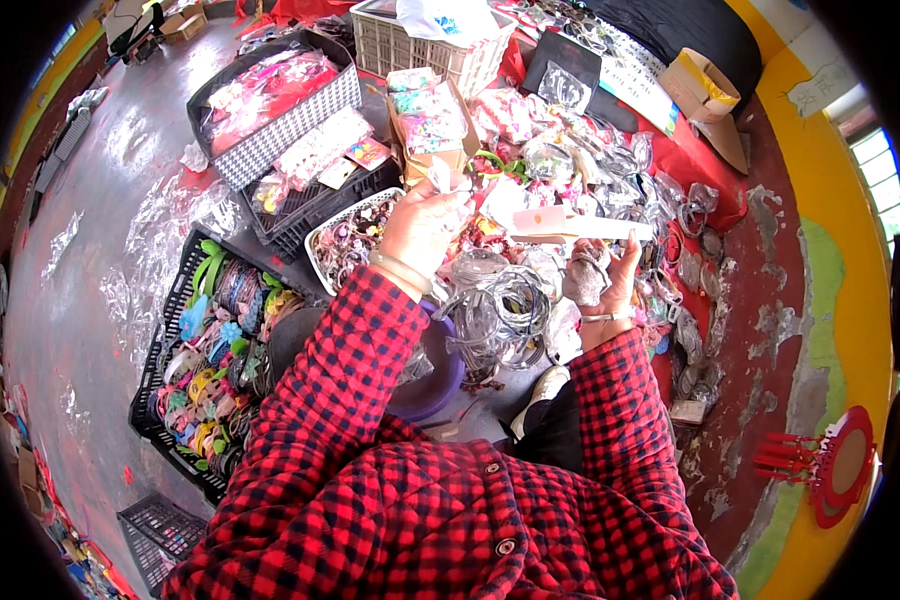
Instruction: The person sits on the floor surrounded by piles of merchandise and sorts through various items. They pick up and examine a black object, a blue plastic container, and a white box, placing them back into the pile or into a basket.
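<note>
My left hand point(420, 238) is raised over a white basket point(320, 243) of small hair accessories, its fingers closed together. Something pale and crumpled shows at its fingertips; what it is I cannot make out. My right hand point(618, 285) grips a long white card strip point(582, 227), which points left toward the other hand. Against the right palm sits a grey fuzzy bundle point(585, 277), its kind unclear. Between and below the hands lie plastic-wrapped grey hoops, perhaps headbands point(510, 312), on a heap of bagged goods.
To the left stands a black crate point(142, 400) of colourful hair ties. Farther back are a checked bin point(290, 130), a cardboard box point(410, 160) and a beige crate point(395, 45). A purple basin point(448, 380) is near my feet. A peeling wall point(825, 300) runs along the right.
</note>
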A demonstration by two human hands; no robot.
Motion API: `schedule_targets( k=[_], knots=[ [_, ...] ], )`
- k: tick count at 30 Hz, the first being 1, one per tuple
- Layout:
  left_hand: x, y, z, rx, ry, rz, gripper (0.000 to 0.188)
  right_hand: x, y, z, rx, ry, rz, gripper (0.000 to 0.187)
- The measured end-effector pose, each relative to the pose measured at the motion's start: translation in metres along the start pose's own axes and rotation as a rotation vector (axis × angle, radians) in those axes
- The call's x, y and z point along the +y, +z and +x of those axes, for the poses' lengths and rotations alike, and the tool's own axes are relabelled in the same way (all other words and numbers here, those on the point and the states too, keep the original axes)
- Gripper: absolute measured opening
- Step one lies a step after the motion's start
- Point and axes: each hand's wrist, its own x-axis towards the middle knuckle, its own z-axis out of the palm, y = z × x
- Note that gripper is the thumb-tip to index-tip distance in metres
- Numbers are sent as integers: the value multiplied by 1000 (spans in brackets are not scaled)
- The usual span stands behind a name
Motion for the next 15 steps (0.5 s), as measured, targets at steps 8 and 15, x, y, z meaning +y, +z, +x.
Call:
schedule_targets(
  k=[8, 15],
  knots=[
    [1, 4, -1, -23, -14, -162, 20, -1, -9, 2, -74, 16, -13, 62],
    [-4, 2, -1, 28, 234, 689, 17, 2, 1, 0, -72, 21, 25, 58]
  ],
)
